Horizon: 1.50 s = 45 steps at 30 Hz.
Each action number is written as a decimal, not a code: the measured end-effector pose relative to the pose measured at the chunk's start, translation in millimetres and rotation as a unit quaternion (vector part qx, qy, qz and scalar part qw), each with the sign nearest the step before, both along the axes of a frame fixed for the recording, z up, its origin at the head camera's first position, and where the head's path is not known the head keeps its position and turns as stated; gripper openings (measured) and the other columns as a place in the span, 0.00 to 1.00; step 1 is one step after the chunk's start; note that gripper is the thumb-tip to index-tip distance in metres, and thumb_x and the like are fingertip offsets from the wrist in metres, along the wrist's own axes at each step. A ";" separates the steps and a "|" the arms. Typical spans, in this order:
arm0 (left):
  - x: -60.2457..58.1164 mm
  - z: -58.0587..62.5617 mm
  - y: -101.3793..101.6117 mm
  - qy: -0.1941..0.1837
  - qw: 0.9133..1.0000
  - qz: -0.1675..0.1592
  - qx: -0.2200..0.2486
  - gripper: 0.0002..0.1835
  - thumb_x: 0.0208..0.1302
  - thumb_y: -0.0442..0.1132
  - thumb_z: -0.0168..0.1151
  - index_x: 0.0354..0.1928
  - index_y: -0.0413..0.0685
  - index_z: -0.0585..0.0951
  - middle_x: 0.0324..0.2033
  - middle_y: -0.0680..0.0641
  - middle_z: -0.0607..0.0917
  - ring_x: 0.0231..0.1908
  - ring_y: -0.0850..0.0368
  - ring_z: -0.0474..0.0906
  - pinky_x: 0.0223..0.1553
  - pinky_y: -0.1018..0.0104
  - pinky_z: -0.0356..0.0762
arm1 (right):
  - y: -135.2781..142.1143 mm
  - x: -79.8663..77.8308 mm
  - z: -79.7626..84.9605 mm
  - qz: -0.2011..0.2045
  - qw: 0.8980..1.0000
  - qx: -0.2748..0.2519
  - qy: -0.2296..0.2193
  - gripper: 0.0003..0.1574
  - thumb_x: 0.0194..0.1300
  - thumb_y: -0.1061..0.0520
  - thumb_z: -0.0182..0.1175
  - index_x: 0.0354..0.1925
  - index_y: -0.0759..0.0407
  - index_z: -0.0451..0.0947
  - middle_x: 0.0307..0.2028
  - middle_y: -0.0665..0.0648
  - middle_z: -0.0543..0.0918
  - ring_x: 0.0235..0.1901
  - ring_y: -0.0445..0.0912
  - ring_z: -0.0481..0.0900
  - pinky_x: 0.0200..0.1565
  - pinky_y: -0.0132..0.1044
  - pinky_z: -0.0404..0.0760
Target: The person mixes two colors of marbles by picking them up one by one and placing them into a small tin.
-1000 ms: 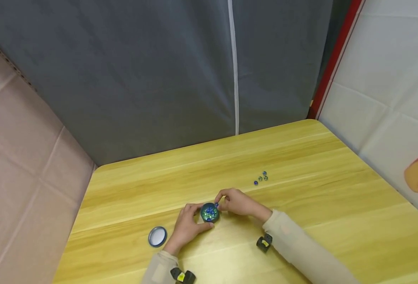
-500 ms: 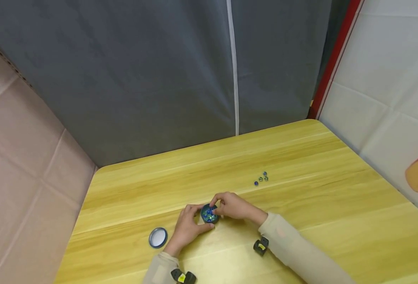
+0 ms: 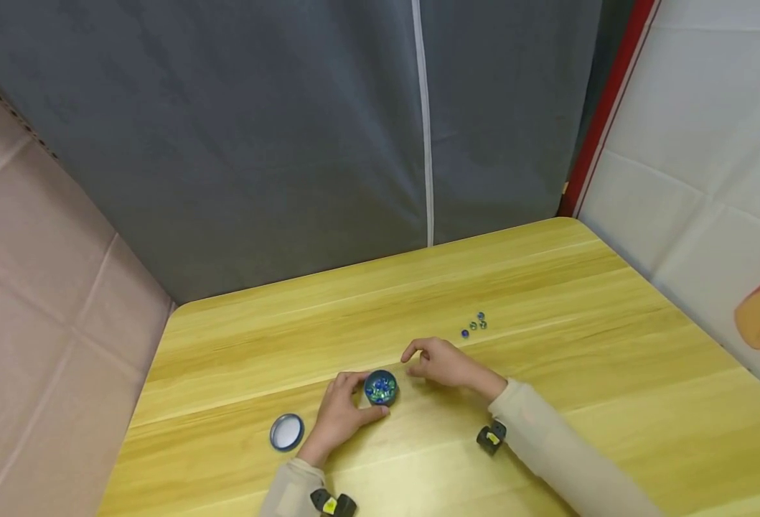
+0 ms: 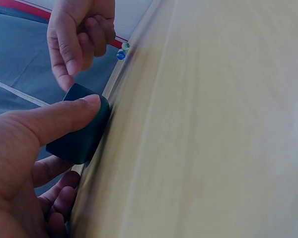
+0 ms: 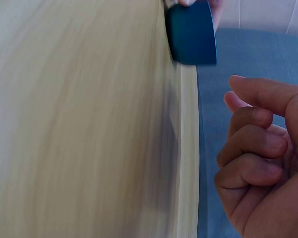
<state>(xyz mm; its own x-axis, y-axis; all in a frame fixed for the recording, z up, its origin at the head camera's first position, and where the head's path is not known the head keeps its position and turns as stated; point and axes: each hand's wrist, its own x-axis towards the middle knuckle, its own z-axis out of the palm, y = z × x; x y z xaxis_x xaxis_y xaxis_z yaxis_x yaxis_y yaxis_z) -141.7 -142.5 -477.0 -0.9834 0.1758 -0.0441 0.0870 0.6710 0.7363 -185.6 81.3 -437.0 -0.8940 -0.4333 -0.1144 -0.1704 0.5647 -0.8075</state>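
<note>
My left hand grips a small round dark blue tin from its left side, thumb in front and fingers behind. Inside the tin lie several blue and green glass marbles. The left wrist view shows the thumb pressed against the wall of the tin. Just right of the tin, my right hand hovers over the table, thumb and index finger apart, other fingers loosely curled. In the right wrist view nothing is between the fingers of the right hand.
Several loose marbles lie on the wooden table, beyond the right hand. A round lid, white inside, lies left of the left hand. Behind the table hangs a grey curtain; pale walls stand at both sides.
The right hand first held a blue marble at the tin's rim, then dipped its fingers into the tin, and is now away to the right without it. The left hand stayed put.
</note>
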 end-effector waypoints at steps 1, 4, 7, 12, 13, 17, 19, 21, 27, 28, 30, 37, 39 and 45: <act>0.2 0.0 0.0 0.000 1.000 0.000 0.000 0.37 0.40 0.56 0.73 0.55 0.54 0.75 0.47 0.50 0.74 0.50 0.51 0.69 0.48 0.53 0.70 | 3.6 -0.8 -0.4 -0.003 1.000 0.002 0.000 0.13 0.58 0.58 0.60 0.43 0.58 0.78 0.13 0.48 0.66 0.14 0.39 0.61 0.17 0.28 0.61; 0.4 0.2 -0.3 0.001 1.000 0.002 0.000 0.37 0.39 0.56 0.73 0.55 0.53 0.75 0.47 0.50 0.74 0.50 0.51 0.68 0.49 0.53 0.69 | 14.8 -3.8 -1.5 -0.011 1.000 0.002 -0.003 0.13 0.59 0.57 0.59 0.44 0.59 0.77 0.13 0.48 0.66 0.14 0.40 0.60 0.17 0.28 0.60; 0.4 0.3 -0.1 0.002 1.000 0.002 0.000 0.37 0.39 0.56 0.73 0.55 0.53 0.75 0.47 0.50 0.74 0.50 0.52 0.68 0.49 0.53 0.69 | 26.2 -7.2 -1.8 -0.022 1.000 0.004 0.002 0.13 0.59 0.58 0.60 0.44 0.60 0.77 0.13 0.48 0.65 0.13 0.40 0.59 0.17 0.28 0.59; -0.2 -0.3 0.1 -0.001 1.000 0.002 0.002 0.37 0.39 0.57 0.73 0.55 0.53 0.74 0.47 0.51 0.74 0.50 0.52 0.68 0.49 0.52 0.69 | 45.1 -12.7 0.6 -0.040 0.999 0.007 0.006 0.15 0.59 0.59 0.60 0.45 0.61 0.77 0.13 0.48 0.63 0.14 0.40 0.57 0.17 0.28 0.59; -0.3 -0.7 0.0 -0.001 1.000 0.002 0.001 0.37 0.39 0.57 0.73 0.55 0.53 0.74 0.47 0.51 0.74 0.50 0.52 0.68 0.49 0.52 0.69 | 48.8 -13.6 1.1 -0.044 0.999 0.010 0.004 0.15 0.60 0.58 0.60 0.46 0.61 0.77 0.13 0.48 0.62 0.14 0.40 0.57 0.18 0.28 0.59; -0.3 -1.2 0.0 -0.002 1.000 0.000 0.000 0.37 0.40 0.57 0.73 0.55 0.53 0.74 0.47 0.51 0.74 0.50 0.52 0.68 0.49 0.53 0.69 | 63.8 -16.7 3.0 -0.057 0.998 0.021 -0.002 0.16 0.61 0.57 0.59 0.48 0.61 0.76 0.14 0.49 0.61 0.16 0.41 0.57 0.19 0.29 0.60; -0.2 -1.3 -0.1 -0.001 1.000 0.000 -0.001 0.37 0.39 0.57 0.73 0.55 0.53 0.74 0.47 0.51 0.74 0.50 0.52 0.68 0.49 0.53 0.69 | 71.0 -17.9 3.5 -0.064 0.998 0.026 -0.002 0.17 0.62 0.57 0.58 0.48 0.61 0.76 0.16 0.49 0.60 0.17 0.41 0.57 0.20 0.29 0.60; 0.3 -0.8 -0.2 -0.001 1.000 0.000 -0.001 0.37 0.39 0.57 0.73 0.55 0.53 0.74 0.47 0.51 0.74 0.50 0.52 0.68 0.49 0.52 0.69 | 77.2 -18.7 4.3 -0.072 0.997 0.026 -0.004 0.17 0.62 0.57 0.57 0.49 0.61 0.75 0.17 0.50 0.61 0.17 0.42 0.57 0.20 0.30 0.61; 1.9 1.2 -0.6 0.005 1.000 0.002 -0.003 0.37 0.39 0.56 0.73 0.55 0.53 0.75 0.46 0.50 0.74 0.49 0.52 0.68 0.49 0.53 0.70 | 92.8 -20.7 5.9 -0.087 0.996 0.012 -0.004 0.16 0.63 0.58 0.55 0.49 0.63 0.75 0.18 0.53 0.68 0.18 0.43 0.59 0.21 0.32 0.63; 2.2 1.6 -0.7 0.006 1.000 0.002 -0.003 0.37 0.39 0.56 0.73 0.55 0.53 0.75 0.46 0.50 0.74 0.49 0.52 0.68 0.49 0.53 0.70 | 94.8 -21.2 5.7 -0.089 0.996 0.010 -0.004 0.16 0.63 0.58 0.55 0.48 0.63 0.75 0.18 0.54 0.69 0.18 0.43 0.60 0.21 0.32 0.63; 2.8 2.1 -1.0 0.006 1.000 0.002 -0.003 0.37 0.39 0.56 0.73 0.55 0.52 0.75 0.46 0.50 0.74 0.49 0.52 0.69 0.49 0.53 0.70 | 98.4 -22.5 4.7 -0.094 0.996 0.008 -0.003 0.16 0.63 0.58 0.56 0.48 0.63 0.75 0.19 0.54 0.71 0.19 0.43 0.61 0.21 0.31 0.63; 2.6 3.4 -1.5 -0.003 1.000 0.002 0.008 0.37 0.39 0.56 0.73 0.55 0.52 0.74 0.48 0.50 0.74 0.51 0.51 0.68 0.49 0.51 0.70 | 108.8 -24.9 2.5 -0.103 0.995 0.008 -0.009 0.16 0.63 0.57 0.56 0.49 0.62 0.75 0.14 0.48 0.61 0.16 0.41 0.56 0.20 0.31 0.61; 2.6 3.6 -1.5 -0.007 1.000 0.003 0.011 0.37 0.39 0.55 0.73 0.55 0.53 0.74 0.48 0.50 0.74 0.51 0.50 0.68 0.49 0.51 0.70 | 111.8 -25.7 1.6 -0.106 0.994 0.004 -0.013 0.16 0.63 0.57 0.56 0.49 0.62 0.75 0.13 0.47 0.60 0.14 0.40 0.55 0.19 0.31 0.61; 2.3 2.8 -1.6 -0.010 1.000 0.001 0.009 0.37 0.40 0.56 0.73 0.55 0.53 0.74 0.49 0.50 0.74 0.51 0.50 0.68 0.49 0.51 0.70 | 119.6 -29.1 -2.7 -0.118 0.993 0.008 -0.020 0.17 0.64 0.56 0.55 0.50 0.61 0.74 0.15 0.49 0.66 0.15 0.40 0.55 0.20 0.31 0.61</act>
